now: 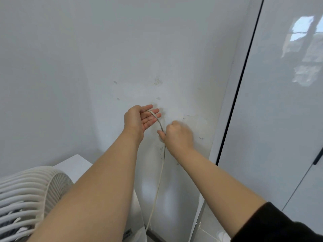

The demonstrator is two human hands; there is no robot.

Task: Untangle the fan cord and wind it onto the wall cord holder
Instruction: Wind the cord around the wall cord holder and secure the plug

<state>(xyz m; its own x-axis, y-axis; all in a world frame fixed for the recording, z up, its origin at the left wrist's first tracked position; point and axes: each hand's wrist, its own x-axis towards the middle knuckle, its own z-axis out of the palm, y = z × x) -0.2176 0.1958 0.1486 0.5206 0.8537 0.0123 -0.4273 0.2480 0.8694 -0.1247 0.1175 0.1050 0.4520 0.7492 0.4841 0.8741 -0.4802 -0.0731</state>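
Head camera faces the wall (73,63) closely, angled slightly downward.

1. Two bare hands: one left hand (138,119), one right hand (178,135);
2. One pale cord (160,172);
3. One white fan (26,194);
4. One black sleeve (279,226), on the right arm only;
5. One dark handle (319,157);
6. One white wall (70,67).

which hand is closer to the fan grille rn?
Left. Left hand, cord draped over its fingers, is up and right of the fan grille; right hand grips the cord further right, nearer the cabinet door.
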